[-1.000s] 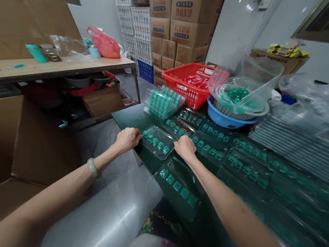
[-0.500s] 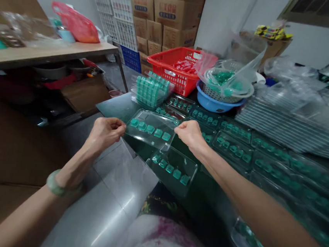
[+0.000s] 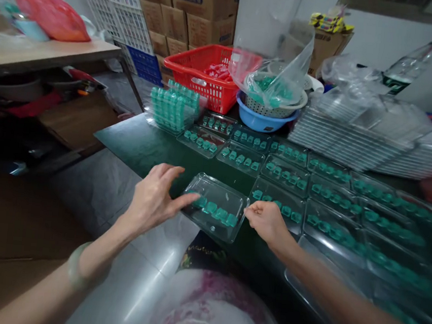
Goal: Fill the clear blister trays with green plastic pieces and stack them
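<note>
As far as I can see from over here, the table [image 3: 129,146] has loaded trays [image 3: 292,165] unstacked toward 2 o'clock; the 11 o'clock stack [image 3: 167,109] looks done. Near tray [image 3: 219,190], 12 o'clock: right hand [image 3: 269,224] pinching its edge, left hand [image 3: 153,195] fingers spread.

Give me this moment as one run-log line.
clear tray: green pieces inside | left hand: open, thumb over left edge, contact unclear | right hand: pinching right edge | beyond: red basket

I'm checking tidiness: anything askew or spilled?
No spill or damage shows. The clear tray between the left hand and right hand looks slightly out of line, with bare table separating it from the trays behind.
</note>
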`<state>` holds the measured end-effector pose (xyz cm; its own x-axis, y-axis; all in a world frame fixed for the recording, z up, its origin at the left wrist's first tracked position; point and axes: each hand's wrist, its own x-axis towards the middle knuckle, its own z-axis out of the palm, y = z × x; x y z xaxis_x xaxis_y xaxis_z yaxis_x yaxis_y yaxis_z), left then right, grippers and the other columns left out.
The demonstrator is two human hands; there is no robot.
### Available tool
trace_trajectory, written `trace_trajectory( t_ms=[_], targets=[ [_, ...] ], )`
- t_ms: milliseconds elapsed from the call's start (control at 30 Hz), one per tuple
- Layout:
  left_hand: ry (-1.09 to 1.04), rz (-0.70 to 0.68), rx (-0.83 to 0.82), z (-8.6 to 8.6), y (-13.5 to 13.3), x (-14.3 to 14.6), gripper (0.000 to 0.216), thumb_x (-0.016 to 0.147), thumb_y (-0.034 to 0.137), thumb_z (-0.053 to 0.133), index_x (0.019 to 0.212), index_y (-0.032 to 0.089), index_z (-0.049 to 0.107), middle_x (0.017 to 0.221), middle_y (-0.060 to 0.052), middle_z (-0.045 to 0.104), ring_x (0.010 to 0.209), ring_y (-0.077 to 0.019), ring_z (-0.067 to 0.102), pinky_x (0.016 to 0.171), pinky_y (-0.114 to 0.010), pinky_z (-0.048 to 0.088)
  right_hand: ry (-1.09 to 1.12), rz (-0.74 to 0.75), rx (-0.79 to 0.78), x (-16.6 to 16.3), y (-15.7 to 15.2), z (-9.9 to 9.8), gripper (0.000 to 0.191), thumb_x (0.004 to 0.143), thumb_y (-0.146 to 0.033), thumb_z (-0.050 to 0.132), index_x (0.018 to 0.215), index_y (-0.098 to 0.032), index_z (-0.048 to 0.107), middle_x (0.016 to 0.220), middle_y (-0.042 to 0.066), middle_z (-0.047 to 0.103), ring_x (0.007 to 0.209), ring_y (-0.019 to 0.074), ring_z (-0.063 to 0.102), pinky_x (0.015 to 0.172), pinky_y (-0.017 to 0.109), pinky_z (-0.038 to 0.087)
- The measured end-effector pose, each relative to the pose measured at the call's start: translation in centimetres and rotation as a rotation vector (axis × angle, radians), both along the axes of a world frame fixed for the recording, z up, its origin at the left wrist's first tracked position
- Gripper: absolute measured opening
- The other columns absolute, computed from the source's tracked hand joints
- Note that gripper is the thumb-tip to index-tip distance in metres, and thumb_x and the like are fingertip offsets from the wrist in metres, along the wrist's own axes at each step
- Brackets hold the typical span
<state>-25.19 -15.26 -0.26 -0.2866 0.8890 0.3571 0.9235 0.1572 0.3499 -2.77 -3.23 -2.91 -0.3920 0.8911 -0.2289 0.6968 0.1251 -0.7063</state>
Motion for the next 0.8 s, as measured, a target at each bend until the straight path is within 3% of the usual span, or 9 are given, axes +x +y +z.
trace_trajectory(
  t_ms=[67, 133, 200, 300, 467, 600, 800],
  targets=[
    [0.151, -0.327, -0.038, 1.0, 0.9, 1.3, 0.089, 0.057, 0.067, 0.058, 0.126, 0.014, 0.040, 0.129, -0.020, 0.041, 0.120, -0.0345, 0.034, 0.091, -0.044, 0.033, 0.027, 0.010, 0.002, -0.2, 0.1, -0.1, 0.019, 0.066, -0.029, 0.050, 0.054, -0.016, 0.058, 0.046, -0.001, 0.053, 0.045, 0.0099, 0.047, 0.044, 0.020, 0.031],
    [0.260, -0.611, -0.209, 1.1, 2.4, 2.6, 0.109, 0.047, 0.068, 0.064, 0.134, 0.014, 0.030, 0.141, -0.022, 0.023, 0.130, -0.0407, 0.009, 0.097, -0.054, 0.020, 0.044, 0.036, 0.007, -0.3, 0.1, 0.0, 0.021, 0.067, -0.029, 0.050, 0.052, -0.016, 0.057, 0.045, -0.001, 0.053, 0.045, 0.0100, 0.047, 0.045, 0.020, 0.032],
    [0.316, -0.714, -0.380, 0.6, 3.9, 3.3, 0.120, 0.039, 0.065, 0.069, 0.138, 0.016, 0.021, 0.143, -0.024, 0.015, 0.130, -0.0441, -0.001, 0.096, -0.060, 0.012, 0.031, 0.068, 0.031, 0.1, 0.1, 0.5, 0.023, 0.070, -0.029, 0.049, 0.053, -0.016, 0.056, 0.047, -0.001, 0.054, 0.046, 0.0102, 0.047, 0.047, 0.021, 0.033],
    [0.324, -0.725, -0.531, -0.5, 5.6, 2.9, 0.128, 0.035, 0.061, 0.072, 0.140, 0.024, 0.010, 0.143, -0.025, 0.014, 0.128, -0.0464, 0.004, 0.092, -0.063, 0.013, -0.112, 0.093, 0.198, 1.8, 0.0, 1.7, 0.021, 0.076, -0.031, 0.047, 0.066, -0.018, 0.060, 0.056, -0.001, 0.058, 0.051, 0.0116, 0.050, 0.049, 0.022, 0.033],
    [0.374, -0.744, -0.551, -0.3, 6.1, 1.9, 0.126, 0.036, 0.052, 0.076, 0.140, 0.028, 0.008, 0.138, -0.023, 0.023, 0.119, -0.0428, 0.027, 0.090, -0.054, 0.021, -0.484, 0.234, 0.665, 6.0, -0.2, 2.6, 0.016, 0.079, -0.022, 0.049, 0.090, -0.021, 0.061, 0.088, 0.005, 0.060, 0.084, 0.0186, 0.052, 0.064, 0.027, 0.035],
    [0.391, -0.724, -0.519, 0.3, 5.8, 2.3, 0.116, 0.035, 0.047, 0.075, 0.137, 0.027, 0.022, 0.119, -0.018, 0.040, 0.104, -0.0363, 0.039, 0.086, -0.049, 0.026, -0.682, 0.325, 0.764, 7.4, 0.0, 1.5, 0.015, 0.079, -0.020, 0.052, 0.091, -0.019, 0.062, 0.084, 0.007, 0.058, 0.083, 0.0215, 0.048, 0.068, 0.032, 0.031],
    [0.344, -0.612, -0.441, -0.2, 3.8, 0.7, 0.097, 0.039, 0.034, 0.071, 0.128, 0.024, 0.036, 0.115, -0.015, 0.037, 0.098, -0.0319, 0.040, 0.084, -0.043, 0.028, -0.617, 0.435, 0.811, 6.4, 0.0, 0.5, 0.017, 0.082, -0.012, 0.048, 0.081, -0.021, 0.062, 0.077, 0.004, 0.057, 0.079, 0.0192, 0.045, 0.068, 0.032, 0.026]
  ],
)
